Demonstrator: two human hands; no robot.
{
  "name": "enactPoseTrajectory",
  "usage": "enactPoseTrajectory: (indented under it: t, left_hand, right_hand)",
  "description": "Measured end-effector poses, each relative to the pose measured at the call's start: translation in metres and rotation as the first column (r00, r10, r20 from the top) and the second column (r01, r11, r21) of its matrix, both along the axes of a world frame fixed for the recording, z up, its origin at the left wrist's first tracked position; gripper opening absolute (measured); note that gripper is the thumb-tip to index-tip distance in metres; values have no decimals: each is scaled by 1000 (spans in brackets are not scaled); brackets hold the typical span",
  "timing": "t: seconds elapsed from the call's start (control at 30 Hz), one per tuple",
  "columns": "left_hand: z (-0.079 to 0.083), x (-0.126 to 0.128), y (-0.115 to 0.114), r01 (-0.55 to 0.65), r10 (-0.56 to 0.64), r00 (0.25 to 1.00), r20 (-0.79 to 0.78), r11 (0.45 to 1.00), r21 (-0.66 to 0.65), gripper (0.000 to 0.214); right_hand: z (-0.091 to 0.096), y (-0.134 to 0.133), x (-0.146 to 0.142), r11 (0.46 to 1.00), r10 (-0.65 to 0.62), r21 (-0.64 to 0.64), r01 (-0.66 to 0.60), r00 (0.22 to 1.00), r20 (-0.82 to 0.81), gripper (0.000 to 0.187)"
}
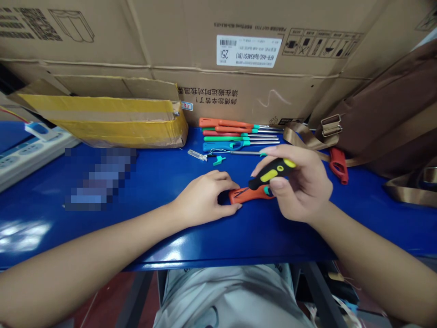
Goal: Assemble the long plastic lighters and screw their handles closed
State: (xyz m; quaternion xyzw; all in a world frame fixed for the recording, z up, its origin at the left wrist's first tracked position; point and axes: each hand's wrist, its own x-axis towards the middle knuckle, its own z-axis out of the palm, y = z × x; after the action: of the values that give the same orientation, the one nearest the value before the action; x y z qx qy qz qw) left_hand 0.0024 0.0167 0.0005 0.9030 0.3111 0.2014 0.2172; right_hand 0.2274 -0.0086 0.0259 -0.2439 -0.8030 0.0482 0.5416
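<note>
My right hand (pixel 303 187) is closed around the black and yellow handle of a screwdriver (pixel 275 173). Its thin dark shaft slants down to the left, with the tip over an orange lighter body (pixel 251 194) lying on the blue table. My left hand (pixel 205 198) grips the left end of that body between thumb and fingers. Part of the lighter's right side is hidden behind my right hand. Just beyond lie a small green trigger piece (pixel 219 160), a clear plastic fuel tank (pixel 197 155) and a thin metal rod (pixel 239 153).
Several long-nosed lighters (pixel 223 146) in orange, green and blue lie at the back against a large cardboard box (pixel 164 41). A yellow-taped carton (pixel 136 116) and a white power strip (pixel 20 159) stand left. A red casing piece (pixel 337 165) and a brown strap (pixel 300 136) lie right.
</note>
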Motion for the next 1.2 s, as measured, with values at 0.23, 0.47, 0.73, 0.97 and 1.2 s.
enactPoseTrajectory:
  t: [0.23, 0.47, 0.73, 0.97, 1.2]
  left_hand:
    - [1, 0, 0, -3, 3, 1000, -5, 1000, -17, 30]
    - [1, 0, 1, 1, -2, 1000, -17, 1000, -23, 30]
    - [1, 0, 1, 7, -7, 1000, 0, 1000, -17, 29]
    - [1, 0, 1, 8, -8, 1000, -7, 1000, -22, 29]
    - [1, 0, 1, 7, -7, 1000, -12, 1000, -19, 29]
  right_hand:
    - [0, 0, 2, 1000, -13, 7, 13, 999, 34, 43]
    - [3, 2, -3, 989, -107, 101, 108, 994, -16, 36]
    - [0, 0, -1, 993, 20, -120, -17, 999, 25, 48]
    - [3, 3, -3, 981, -155, 115, 158, 987, -30, 35]
    - [1, 0, -2, 993, -14, -120, 12, 1000, -13, 44]
